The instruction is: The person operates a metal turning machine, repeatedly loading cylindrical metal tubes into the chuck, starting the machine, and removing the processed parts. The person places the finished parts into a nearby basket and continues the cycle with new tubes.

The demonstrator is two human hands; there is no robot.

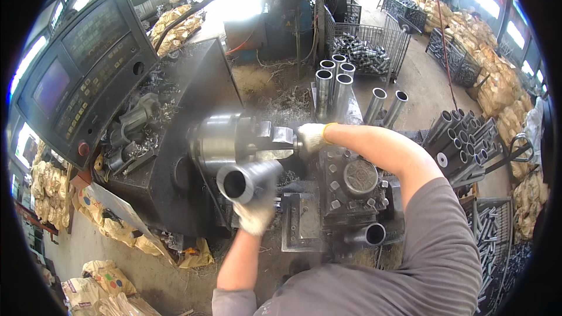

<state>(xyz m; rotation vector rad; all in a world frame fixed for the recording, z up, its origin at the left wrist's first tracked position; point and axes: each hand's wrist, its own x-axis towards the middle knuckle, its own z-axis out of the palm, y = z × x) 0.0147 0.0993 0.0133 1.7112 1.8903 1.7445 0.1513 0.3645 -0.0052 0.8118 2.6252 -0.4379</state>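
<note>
My left hand (256,217), in a white knit glove, grips a short thick-walled metal tube (266,177) from below. The tube's open end faces me, and its far part is blurred. Behind it sits the round lathe chuck (219,140) with its steel jaws (282,136) pointing right. My right hand (312,137), also gloved, is closed at the right end of the jaws; what its fingers hold there is hidden. Below my right forearm stands the square tool post (359,177) with several bolts. Another open-ended metal tube (373,234) lies just below the tool post.
Left stands a control panel (76,76) with a screen. Metal shavings (153,134) litter the machine. Upright tubes (343,85) stand beyond my right arm, more tubes (459,137) stacked at right. Wire cages (374,52) and wrapped sacks (492,70) stand farther back.
</note>
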